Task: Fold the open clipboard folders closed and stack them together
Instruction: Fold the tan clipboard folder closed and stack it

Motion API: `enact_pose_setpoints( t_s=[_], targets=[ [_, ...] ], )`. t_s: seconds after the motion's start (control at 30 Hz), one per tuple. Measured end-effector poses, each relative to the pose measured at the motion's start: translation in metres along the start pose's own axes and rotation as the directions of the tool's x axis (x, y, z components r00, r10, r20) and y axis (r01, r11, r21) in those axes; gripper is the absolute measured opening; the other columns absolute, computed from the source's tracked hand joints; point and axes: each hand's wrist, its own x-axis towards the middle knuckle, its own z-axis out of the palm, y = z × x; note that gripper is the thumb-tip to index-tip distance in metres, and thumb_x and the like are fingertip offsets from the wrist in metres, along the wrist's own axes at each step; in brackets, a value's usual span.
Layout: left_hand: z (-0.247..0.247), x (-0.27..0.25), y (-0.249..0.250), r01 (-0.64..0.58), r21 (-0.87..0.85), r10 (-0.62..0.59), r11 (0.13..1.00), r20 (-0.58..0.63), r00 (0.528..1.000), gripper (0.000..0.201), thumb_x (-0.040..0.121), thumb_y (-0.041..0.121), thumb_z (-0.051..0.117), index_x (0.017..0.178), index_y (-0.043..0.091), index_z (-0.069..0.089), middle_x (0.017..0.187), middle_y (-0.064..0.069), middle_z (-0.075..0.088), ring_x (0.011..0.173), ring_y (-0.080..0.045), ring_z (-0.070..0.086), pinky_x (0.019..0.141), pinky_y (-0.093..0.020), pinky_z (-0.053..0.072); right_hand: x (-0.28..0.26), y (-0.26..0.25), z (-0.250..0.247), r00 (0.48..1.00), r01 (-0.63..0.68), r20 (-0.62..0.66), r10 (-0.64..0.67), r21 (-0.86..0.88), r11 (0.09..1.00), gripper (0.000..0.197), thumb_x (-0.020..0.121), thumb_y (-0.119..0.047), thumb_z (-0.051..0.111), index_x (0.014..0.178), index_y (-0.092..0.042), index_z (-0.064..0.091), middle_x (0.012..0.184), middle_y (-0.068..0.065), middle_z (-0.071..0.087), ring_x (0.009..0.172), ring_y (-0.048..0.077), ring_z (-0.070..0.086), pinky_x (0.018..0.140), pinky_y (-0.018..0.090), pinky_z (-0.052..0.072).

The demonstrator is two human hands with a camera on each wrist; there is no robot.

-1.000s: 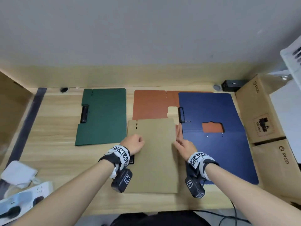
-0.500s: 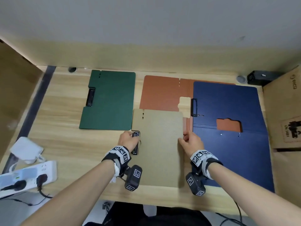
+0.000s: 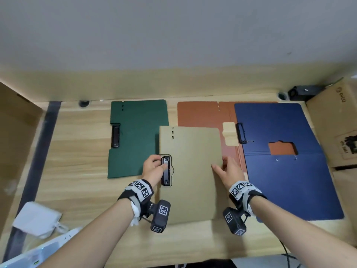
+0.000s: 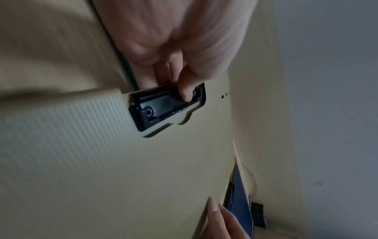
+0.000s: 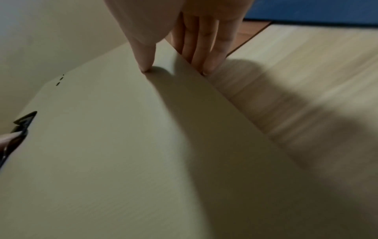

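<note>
I am holding the closed tan folder [image 3: 190, 171] flat above the wooden desk [image 3: 77, 171], long axis running away from me. My left hand [image 3: 153, 168] is pinching its black clip [image 3: 165, 171]; my right hand [image 3: 229, 171] is gripping the opposite long edge. The closed green folder [image 3: 137, 138] is lying just beside my left hand, partly under the tan corner. The brown folder [image 3: 199, 115] and blue folder [image 3: 280, 171] are lying open to the right.

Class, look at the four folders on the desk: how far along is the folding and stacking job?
Done: the green folder lies closed. In hand: the tan folder is closed, the left hand gripping its black clip and the right hand pinching its far edge. Left: the orange folder and blue folder lie open; nothing is stacked.
</note>
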Motion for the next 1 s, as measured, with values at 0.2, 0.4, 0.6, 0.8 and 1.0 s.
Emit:
enact_pose_setpoints(
  t_s=[0.2,0.4,0.6,0.8,1.0],
  targets=[
    [-0.07,0.033,0.02,-0.066,-0.062,0.061,0.996,-0.075,0.995,0.025,0.088,-0.003,0.063,0.11,0.009,0.06,0.091,-0.005,0.07,0.072,-0.014,0.068,0.059,-0.025,0.055,0.015,-0.062,0.047,1.0,0.015,0.001,-0.015,0.2,0.98,0.045,0.082,-0.042,0.072,0.114,-0.017,0.051,0.081,-0.01,0.056,0.072,0.009,0.055,0.067,0.03,0.046],
    [-0.12,0.065,0.037,-0.174,0.066,0.179,0.983,-0.072,0.981,0.051,0.091,-0.003,0.058,0.138,0.013,0.051,0.112,0.0,0.065,0.085,-0.01,0.065,0.063,-0.019,0.054,0.046,-0.132,0.075,0.998,0.042,-0.049,-0.032,0.235,0.971,0.053,0.082,-0.039,0.073,0.124,-0.015,0.051,0.096,-0.004,0.057,0.087,0.018,0.055,0.079,0.032,0.045],
    [-0.149,0.102,0.05,-0.204,0.265,0.237,0.942,-0.102,0.966,0.052,0.095,-0.002,0.049,0.142,0.019,0.047,0.091,0.007,0.057,0.077,-0.012,0.059,0.061,-0.02,0.048,0.085,-0.182,0.093,0.993,0.094,-0.09,-0.079,0.181,0.979,0.06,0.082,-0.038,0.073,0.129,-0.01,0.049,0.109,0.001,0.057,0.1,0.019,0.056,0.088,0.029,0.042],
    [-0.16,0.125,0.051,-0.199,0.518,0.291,0.832,-0.103,0.951,0.044,0.094,0.008,0.053,0.138,0.012,0.053,0.11,-0.006,0.055,0.095,-0.024,0.061,0.086,-0.038,0.055,0.102,-0.195,0.104,0.998,0.067,-0.026,-0.065,0.051,0.996,0.064,0.081,-0.039,0.074,0.131,-0.007,0.05,0.12,0.007,0.055,0.11,0.023,0.055,0.097,0.034,0.044],
    [-0.161,0.128,0.051,-0.216,0.545,0.348,0.81,-0.152,0.925,0.037,0.091,0.006,0.054,0.128,0.008,0.06,0.1,-0.01,0.054,0.089,-0.025,0.057,0.074,-0.026,0.041,0.106,-0.197,0.109,0.995,0.083,-0.051,-0.083,0.006,0.997,0.065,0.08,-0.042,0.074,0.13,-0.009,0.05,0.122,0.007,0.054,0.11,0.023,0.055,0.096,0.036,0.046]
  ],
)
